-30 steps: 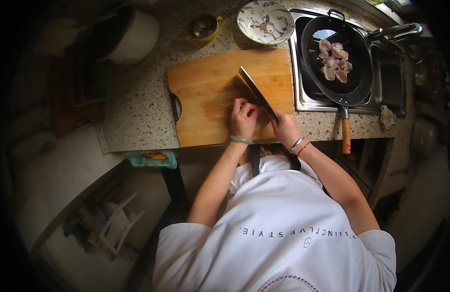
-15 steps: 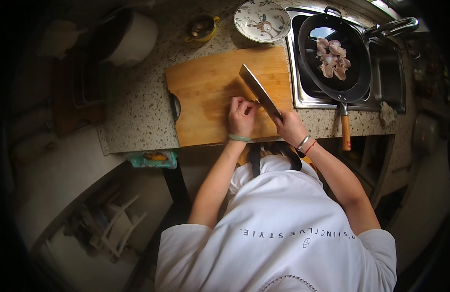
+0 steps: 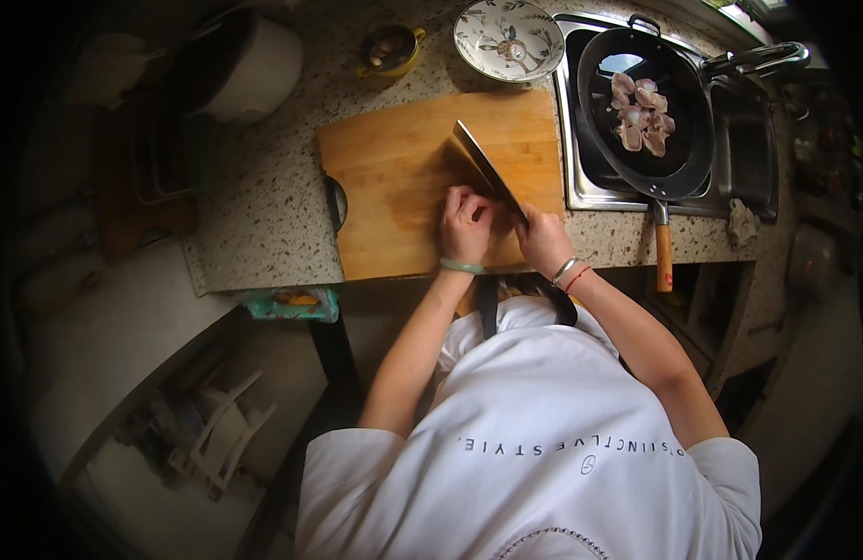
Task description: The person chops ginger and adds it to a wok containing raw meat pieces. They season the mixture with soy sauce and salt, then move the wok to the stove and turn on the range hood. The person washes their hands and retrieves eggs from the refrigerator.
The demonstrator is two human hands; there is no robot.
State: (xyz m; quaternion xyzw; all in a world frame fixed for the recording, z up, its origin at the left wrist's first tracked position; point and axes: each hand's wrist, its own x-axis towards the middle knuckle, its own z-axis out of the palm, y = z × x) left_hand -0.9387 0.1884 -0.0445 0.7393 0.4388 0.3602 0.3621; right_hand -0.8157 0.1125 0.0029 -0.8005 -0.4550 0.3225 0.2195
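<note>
A wooden cutting board (image 3: 394, 149) lies at the counter's front edge. My right hand (image 3: 546, 245) grips a kitchen cleaver (image 3: 490, 173) by its handle, the blade slanting up and to the left over the board. Close to the blade's left side, my left hand (image 3: 466, 224) rests on the board with its fingers curled and pinched together. Whatever sits between those fingertips is too small and hidden to make out. A damp, darker patch shows on the wood beside the left hand.
A black wok (image 3: 679, 173) holding several pale pink meat pieces (image 3: 642, 114) rests over the steel sink (image 3: 585, 199), its wooden handle (image 3: 663, 252) pointing toward me. Behind the board stand a patterned plate (image 3: 487, 56) and a small yellow pot (image 3: 415, 63). A white cooker (image 3: 264, 75) is far left.
My right hand and the cleaver have shifted slightly left, closer to my left hand, and the blade stands steeper. My left hand has stayed nearly in place.
</note>
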